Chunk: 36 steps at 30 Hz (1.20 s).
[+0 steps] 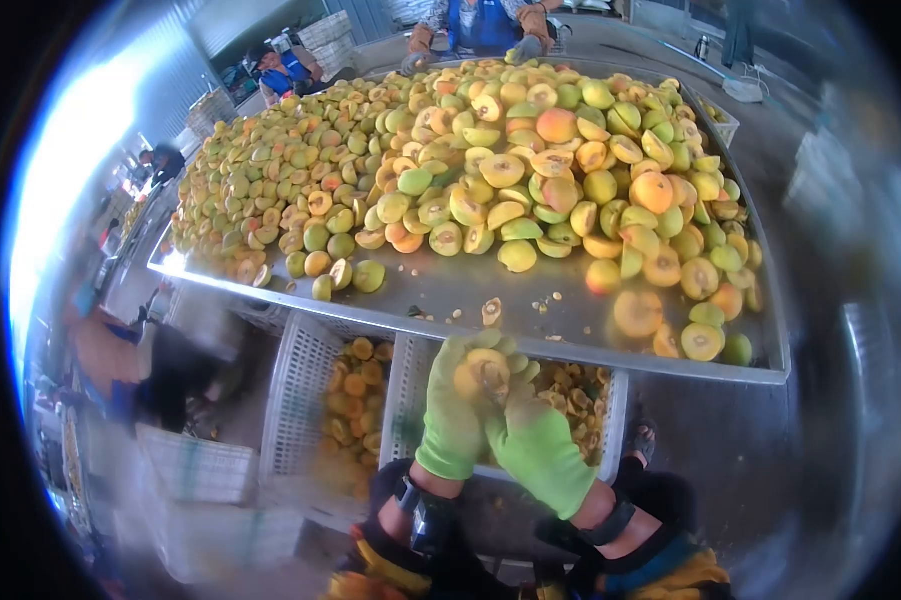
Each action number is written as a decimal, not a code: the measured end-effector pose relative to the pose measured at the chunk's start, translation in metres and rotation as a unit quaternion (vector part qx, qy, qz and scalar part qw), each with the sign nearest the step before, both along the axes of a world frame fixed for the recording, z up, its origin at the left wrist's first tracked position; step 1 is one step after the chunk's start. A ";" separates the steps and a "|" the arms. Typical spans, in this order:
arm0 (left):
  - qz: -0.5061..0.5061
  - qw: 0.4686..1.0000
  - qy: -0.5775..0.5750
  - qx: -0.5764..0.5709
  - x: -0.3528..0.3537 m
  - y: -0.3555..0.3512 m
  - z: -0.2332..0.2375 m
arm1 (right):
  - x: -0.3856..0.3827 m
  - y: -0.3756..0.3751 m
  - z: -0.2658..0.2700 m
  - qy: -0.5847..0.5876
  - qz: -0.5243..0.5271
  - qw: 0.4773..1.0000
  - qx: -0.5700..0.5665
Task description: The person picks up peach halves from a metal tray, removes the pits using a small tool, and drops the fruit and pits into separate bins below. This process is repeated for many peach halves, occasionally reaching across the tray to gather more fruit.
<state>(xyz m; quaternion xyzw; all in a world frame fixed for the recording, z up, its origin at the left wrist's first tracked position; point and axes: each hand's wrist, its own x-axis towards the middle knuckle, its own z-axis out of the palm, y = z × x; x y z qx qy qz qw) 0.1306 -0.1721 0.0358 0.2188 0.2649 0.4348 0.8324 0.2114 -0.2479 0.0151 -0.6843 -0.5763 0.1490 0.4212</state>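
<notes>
My left hand (pixel 453 405), in a light green glove, is closed around a peach half (pixel 479 374), held just off the table's front edge. Against the same fruit presses my right hand (pixel 543 445), gloved in brighter green, its fingers curled. Whatever those right fingers grip is hidden; a brownish patch, blurred, shows on the fruit between the hands. A loose brown pit piece (pixel 492 312) lies on the metal table (pixel 421 300) just beyond my fingers. Beneath my hands is a white crate (pixel 616 425) with pits and fruit scraps (pixel 576 395).
A big heap of halved and whole peaches (pixel 501 170) covers most of the raised-rim table. Left of my hands, another white crate (pixel 296 390) holds peach halves (pixel 356 400). Across the table stands a co-worker in blue (pixel 483 25), with gloved hands at the heap. More people are at left.
</notes>
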 end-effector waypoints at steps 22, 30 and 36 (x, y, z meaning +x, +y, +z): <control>-0.195 0.977 0.088 0.003 -0.025 0.035 -0.021 | 0.041 0.013 0.043 0.562 0.179 0.717 -0.371; -0.256 0.958 0.129 0.033 -0.027 0.026 -0.018 | 0.056 -0.005 0.034 0.469 0.247 0.747 -0.403; 0.046 0.919 0.285 0.268 -0.054 0.029 -0.013 | 0.078 -0.029 -0.066 0.122 0.200 0.945 -0.229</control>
